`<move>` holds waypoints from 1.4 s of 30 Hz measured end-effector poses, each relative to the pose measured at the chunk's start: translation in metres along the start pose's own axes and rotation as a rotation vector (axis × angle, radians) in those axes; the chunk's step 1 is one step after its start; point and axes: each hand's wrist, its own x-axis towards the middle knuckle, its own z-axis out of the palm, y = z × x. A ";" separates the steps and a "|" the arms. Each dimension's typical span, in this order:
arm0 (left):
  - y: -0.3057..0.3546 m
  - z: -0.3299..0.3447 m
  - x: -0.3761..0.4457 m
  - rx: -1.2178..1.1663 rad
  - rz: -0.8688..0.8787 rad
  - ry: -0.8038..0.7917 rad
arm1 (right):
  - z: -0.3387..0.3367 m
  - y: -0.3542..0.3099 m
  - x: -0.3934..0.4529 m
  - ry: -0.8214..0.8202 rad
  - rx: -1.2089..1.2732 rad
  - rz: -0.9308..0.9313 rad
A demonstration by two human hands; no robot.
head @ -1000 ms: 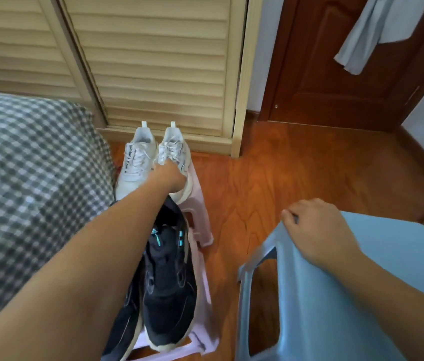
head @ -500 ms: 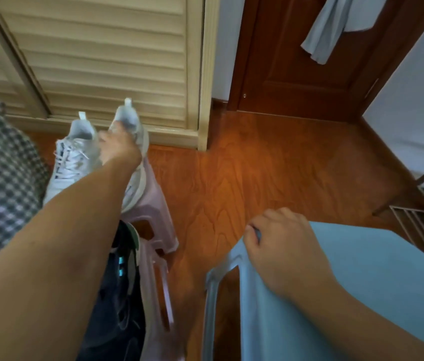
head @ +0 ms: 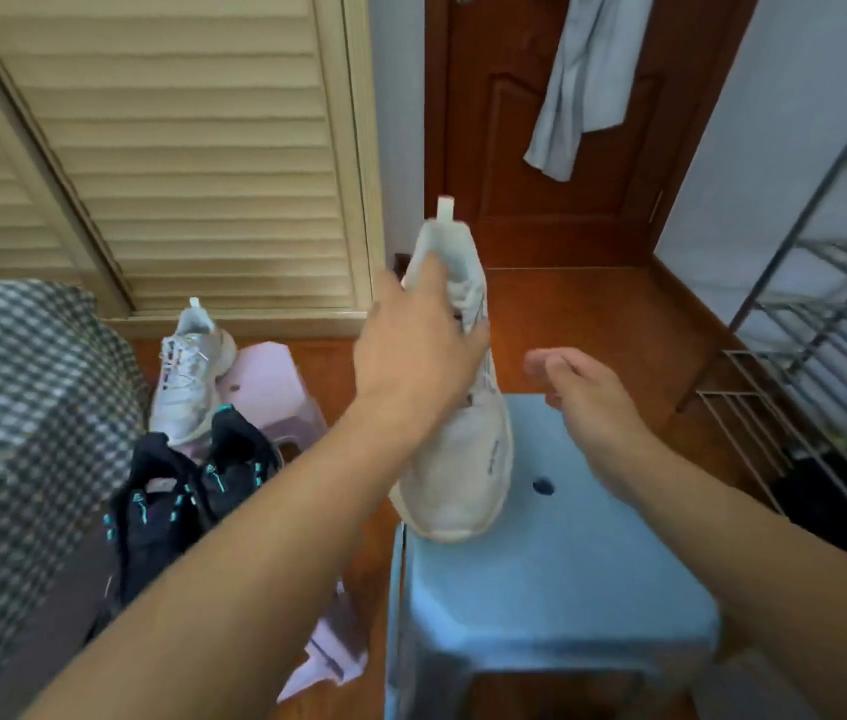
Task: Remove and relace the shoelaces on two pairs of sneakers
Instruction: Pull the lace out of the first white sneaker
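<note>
The left hand (head: 418, 350) grips one white sneaker (head: 457, 444) at its collar and upper lace area, fingers wrapped over the top. The shoe hangs over the far-left part of the blue stool (head: 556, 579). Whether its toe touches the seat cannot be told.

The long axis of the sneaker runs near to far: the toe is at the near end, low, and the heel with its pull tab is at the far end, raised. The shoe is therefore tilted steeply, toe down, with the laced throat covered by the gripping hand.

The right hand (head: 585, 387) is released, fingers loosely extended, holding nothing. It sits just to the right of the sneaker's mid-section, apart from it and above the stool. It is the nearer free hand to the laces.

Judgement: the coming move is to set the shoe on the stool and begin unlacing. This turns on the throat facing up and toward the person, so that the right hand can reach the knot from the right side.

The second white sneaker (head: 192, 374) rests on the pink stool (head: 275, 387) at far left. The black sneakers (head: 187, 485) lie nearer, beside the checked bed (head: 21, 407).
</note>
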 end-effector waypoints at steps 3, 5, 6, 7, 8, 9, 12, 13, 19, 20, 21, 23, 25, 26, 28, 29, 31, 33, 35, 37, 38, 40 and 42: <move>0.022 0.042 -0.061 -0.035 -0.132 -0.210 | -0.028 0.015 -0.048 -0.231 -0.050 0.074; 0.018 0.051 -0.080 -0.140 -0.205 -0.277 | -0.033 0.021 -0.070 -0.367 -0.104 0.018; 0.014 0.047 -0.082 -0.248 -0.242 -0.321 | -0.037 0.023 -0.076 -0.392 -0.102 -0.002; 0.009 0.039 -0.081 -0.409 -0.293 -0.372 | -0.042 0.025 -0.078 -0.392 -0.098 -0.002; 0.003 0.029 -0.079 -0.600 -0.363 -0.429 | -0.047 0.029 -0.076 -0.385 -0.093 0.003; -0.002 0.020 -0.077 -0.765 -0.436 -0.492 | -0.051 0.032 -0.073 -0.362 -0.121 0.010; -0.014 -0.002 -0.083 -0.815 -0.422 -0.586 | -0.058 0.031 -0.068 -0.175 -0.230 -0.028; -0.015 -0.006 -0.086 -0.722 -0.362 -0.576 | -0.059 0.028 -0.069 -0.109 -0.203 -0.067; -0.019 0.007 -0.078 -0.477 -0.074 -0.435 | -0.038 0.005 -0.076 -0.203 -0.353 -0.324; -0.017 0.009 -0.076 -0.447 -0.049 -0.409 | -0.032 0.004 -0.075 -0.156 -0.351 -0.360; -0.016 0.011 -0.074 -0.418 -0.037 -0.385 | -0.027 0.004 -0.073 -0.095 -0.318 -0.380; -0.014 0.012 -0.069 -0.393 -0.040 -0.355 | -0.021 0.001 -0.068 -0.020 -0.267 -0.351; -0.012 0.011 -0.067 -0.391 -0.005 -0.354 | -0.019 -0.001 -0.064 -0.039 -0.285 -0.293; -0.012 0.011 -0.066 -0.380 0.027 -0.368 | -0.019 -0.001 -0.064 -0.063 -0.307 -0.280; -0.014 0.011 -0.066 -0.340 0.101 -0.412 | -0.020 -0.001 -0.066 -0.092 -0.358 -0.279; -0.015 0.012 -0.067 -0.333 0.121 -0.426 | -0.019 -0.001 -0.068 -0.094 -0.379 -0.277; -0.017 0.014 -0.066 -0.357 0.102 -0.426 | -0.016 0.001 -0.070 -0.069 -0.410 -0.273; -0.017 0.016 -0.066 -0.415 0.052 -0.415 | -0.014 0.001 -0.069 -0.036 -0.413 -0.275; -0.017 0.019 -0.066 -0.500 -0.007 -0.415 | -0.010 0.002 -0.070 -0.012 -0.368 -0.286; -0.018 0.022 -0.066 -0.604 -0.089 -0.410 | -0.008 0.002 -0.073 -0.012 -0.185 -0.228; -0.018 0.023 -0.066 -0.636 -0.124 -0.410 | -0.008 0.001 -0.075 -0.031 -0.062 -0.176; -0.017 0.023 -0.066 -0.654 -0.149 -0.418 | -0.010 -0.002 -0.078 -0.068 0.109 -0.088; -0.015 0.023 -0.066 -0.645 -0.142 -0.430 | -0.013 -0.004 -0.077 -0.074 0.143 -0.060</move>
